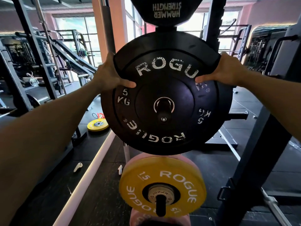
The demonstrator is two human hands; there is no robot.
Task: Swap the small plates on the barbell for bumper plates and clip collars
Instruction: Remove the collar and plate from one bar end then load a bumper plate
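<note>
Bumper plate: big black ROGUE 5 KG plate (164, 98) fills the centre of the view, face toward the camera, its centre hole around a storage peg (163, 110) on the plate rack.
Behind it: more black plate (225, 95) shows at its right and upper edge; how many sit there is hidden.
Left hand: left hand (110, 74) is on the upper left rim, thumb flat on the face near the "5", fingers wrapped round the back and out of sight.
Right hand: right hand (226, 70) mirrors it on the upper right rim, thumb pressing over the worn last letter of ROGUE, fingers hidden behind the edge.
Grip: both hands are closed on the plate's rim, thumb in front, fingers behind.
Arms: both forearms reach out long and nearly straight from the near corners, left arm cut off by the frame.
Above: a dark Hammer Strength plate (166, 10), lettering upside down, top cut off.
Below: yellow ROGUE 15 plate (162, 185) on a lower peg, a small silver plate (161, 194) at its hub, pink plate (146, 160) behind, only its edge showing.
Floor left: another yellow plate (97, 125) lies flat on the black mat; two small white objects (77, 167) nearby, too small to identify.
Right: dark rack upright (254, 152) runs near to far.
</note>
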